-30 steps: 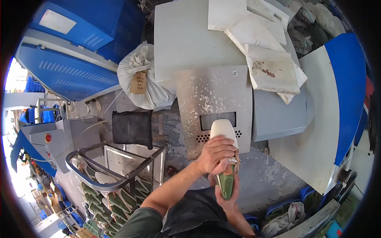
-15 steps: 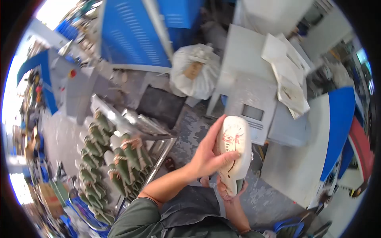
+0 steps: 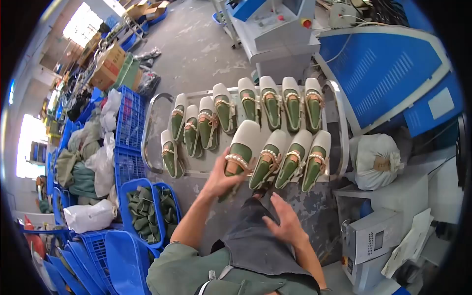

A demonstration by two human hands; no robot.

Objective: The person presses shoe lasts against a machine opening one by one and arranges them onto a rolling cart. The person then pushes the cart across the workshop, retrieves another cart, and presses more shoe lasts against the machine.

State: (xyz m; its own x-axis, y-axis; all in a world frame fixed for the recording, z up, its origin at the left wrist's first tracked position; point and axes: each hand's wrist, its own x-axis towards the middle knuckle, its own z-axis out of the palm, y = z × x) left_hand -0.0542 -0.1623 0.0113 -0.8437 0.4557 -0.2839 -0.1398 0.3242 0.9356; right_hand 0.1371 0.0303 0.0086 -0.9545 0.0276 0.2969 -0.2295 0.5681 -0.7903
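My left hand (image 3: 220,178) is closed around the heel part of a flat shoe (image 3: 246,133) with a white square toe, a green insole and a beaded strap. This shoe is held at the near edge of a metal cart (image 3: 194,166), toe pointing away from me; whether it touches the cart, I cannot tell. To its right on the cart stand three similar shoes (image 3: 293,156) in a near row. A far row of matching shoes (image 3: 271,101) runs behind them. My right hand (image 3: 286,221) is open and holds nothing, below the near row.
Blue baskets (image 3: 140,211) with green pieces stand at the left, beside blue crates (image 3: 129,123). A tied white sack (image 3: 376,160) and a grey machine box (image 3: 376,236) are on the right. Blue panels (image 3: 383,73) rise behind the cart.
The view has swung left to the cart. Earlier both hands held a shoe with its sole facing me; now its insole faces up in my left hand, and my right hand has let go.
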